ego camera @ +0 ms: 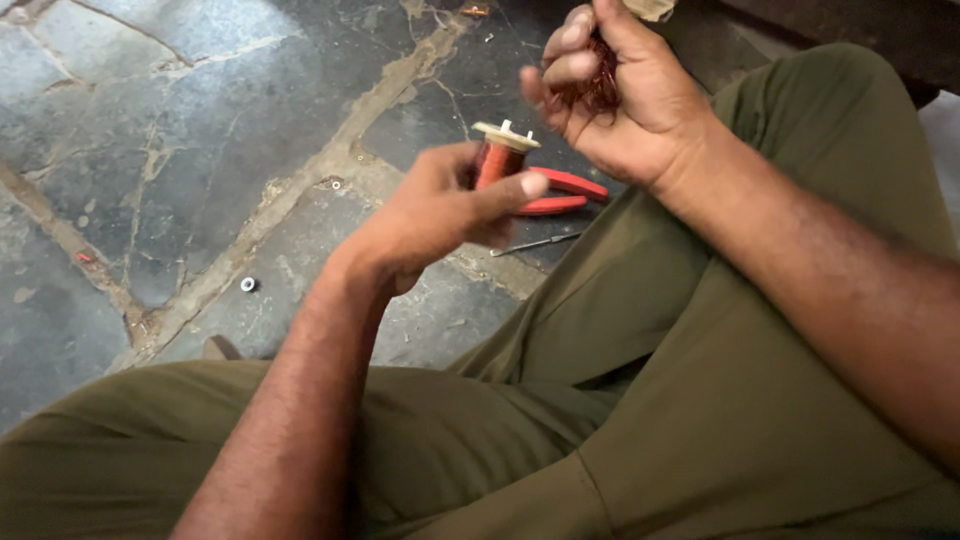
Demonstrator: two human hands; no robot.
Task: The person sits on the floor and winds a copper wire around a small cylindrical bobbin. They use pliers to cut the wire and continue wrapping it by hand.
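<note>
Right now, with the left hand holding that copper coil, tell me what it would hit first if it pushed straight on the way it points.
Probably the right hand, which holds a bunch of loose copper wire just beyond the left hand and its coil bobbin. Depth between them is unclear; the red-handled pliers lie lower, on the stone floor.

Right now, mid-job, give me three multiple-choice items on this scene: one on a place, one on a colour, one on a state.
1. Where do the red-handled pliers lie?
A. on the stone floor beyond the left hand
B. on the lap
C. in the right hand

2. What colour is the wire on the spool?
A. blue
B. copper-red
C. green

3. What is the right hand doing?
A. lying open and flat
B. closed on a wad of loose wire
C. gripping the pliers

Answers: 1 A, they rest on the stone past the spool. 2 B, the winding looks copper-red. 3 B, the fingers curl around tangled wire.
</note>
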